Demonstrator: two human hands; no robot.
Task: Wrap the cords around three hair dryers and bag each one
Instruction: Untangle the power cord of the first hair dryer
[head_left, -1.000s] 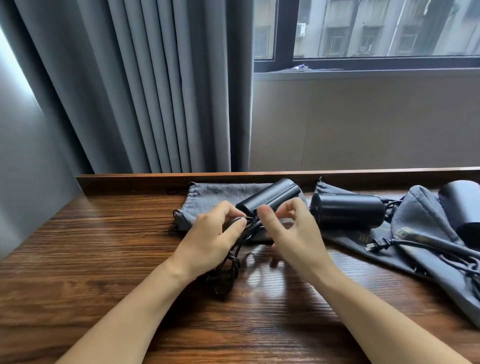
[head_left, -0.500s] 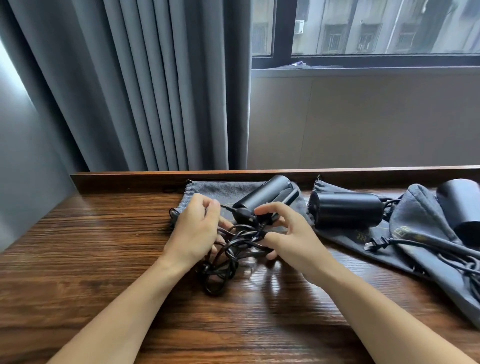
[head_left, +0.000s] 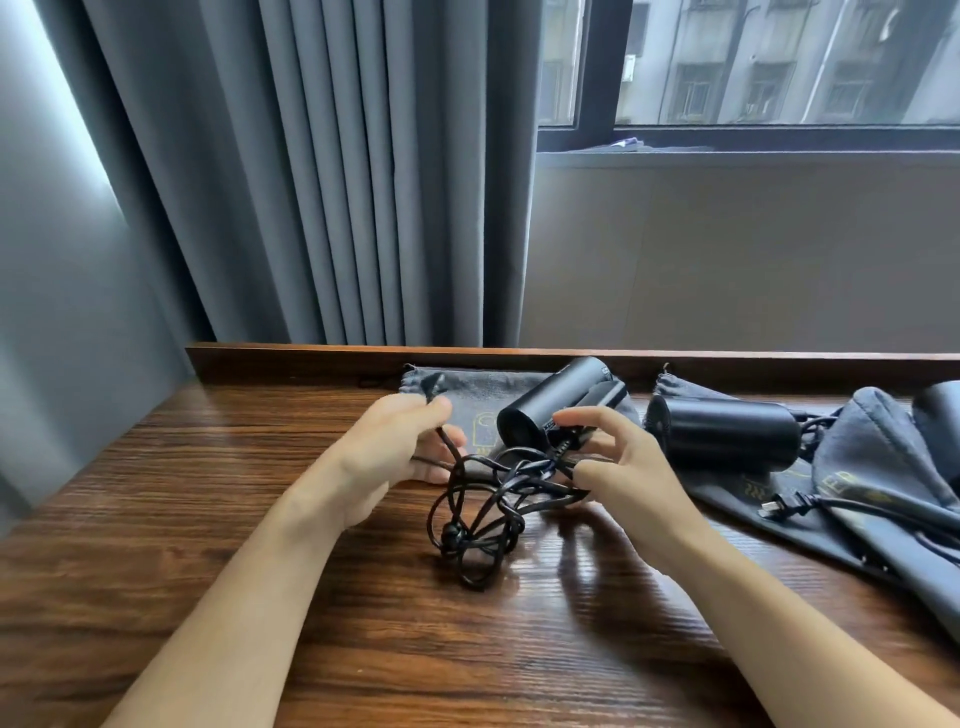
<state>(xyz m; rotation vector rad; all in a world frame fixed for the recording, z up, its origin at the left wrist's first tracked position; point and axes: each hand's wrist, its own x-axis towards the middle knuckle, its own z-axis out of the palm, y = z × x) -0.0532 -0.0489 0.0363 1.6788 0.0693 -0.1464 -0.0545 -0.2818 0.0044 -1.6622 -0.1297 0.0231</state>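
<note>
A black hair dryer (head_left: 558, 402) lies on a grey cloth bag (head_left: 483, 395) at the back of the wooden table (head_left: 208, 519). Its black cord (head_left: 483, 514) sits in a loose tangle in front of it. My left hand (head_left: 395, 447) pinches the plug end of the cord and holds it up. My right hand (head_left: 618, 467) grips the cord where it leaves the dryer's folded handle. A second black dryer (head_left: 727, 434) lies to the right on another grey bag (head_left: 758, 488). The third dryer (head_left: 940, 415) shows partly at the right edge.
A third grey bag (head_left: 878, 457) is draped at the far right, with a black cord and its plug (head_left: 779, 506) lying across it. A raised wooden ledge (head_left: 311, 358) runs along the table's back. Grey curtains (head_left: 311, 182) and a window lie beyond.
My left hand has lifted the plug end up and to the left, drawing the cord out of the bundle. My right hand has shifted onto the cord near the dryer's handle.
</note>
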